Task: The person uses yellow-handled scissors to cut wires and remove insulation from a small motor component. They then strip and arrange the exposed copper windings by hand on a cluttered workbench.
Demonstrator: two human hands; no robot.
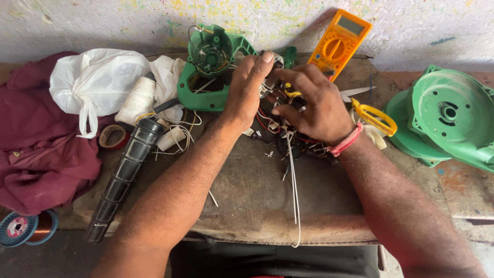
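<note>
Along the back edge of the brown workbench, an orange-yellow multimeter leans on a white wall flecked with yellow and green. A bright green handle housing sits beside a white plastic bag and a cream thread spool. A maroon cloth covers the left edge, a ribbed black tube lies by it. Pale green casing lies at the right edge. The scissors have yellow grips; red and white wires tangle mid-bench; a pinkish-red thread band circles the right wrist
</note>
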